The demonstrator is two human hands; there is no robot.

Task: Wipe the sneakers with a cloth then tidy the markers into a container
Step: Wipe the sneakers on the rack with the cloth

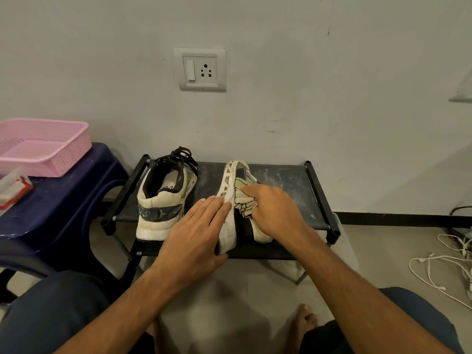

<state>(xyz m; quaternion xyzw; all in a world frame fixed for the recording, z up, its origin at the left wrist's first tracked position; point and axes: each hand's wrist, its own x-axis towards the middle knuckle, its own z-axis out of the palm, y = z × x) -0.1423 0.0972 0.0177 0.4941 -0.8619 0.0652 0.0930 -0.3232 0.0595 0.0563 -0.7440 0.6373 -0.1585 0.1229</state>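
Left hand (196, 233) pressed flat against the tipped sneaker (227, 190), right hand (273, 210) gripped the cloth (244, 200). Rubbing too hard could've slid it off the rack (288, 180) at 6 o'clock.

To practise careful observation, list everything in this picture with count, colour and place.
upright sneaker: 1, cream and black, left on the rack
tipped sneaker: 1, cream, on its side, right on the rack
cloth: 1, pale yellow, on the tipped sneaker
rack: 1, black, against the wall
basket: 1, pink, on the stool
stool: 1, dark blue, left
packet: 1, red and clear, on the stool
socket plate: 1, white, on the wall
cables: several, white, floor at right
bare foot: 1, floor, bottom
left hand: 1, flat against the tipped sneaker's sole
right hand: 1, grips the cloth
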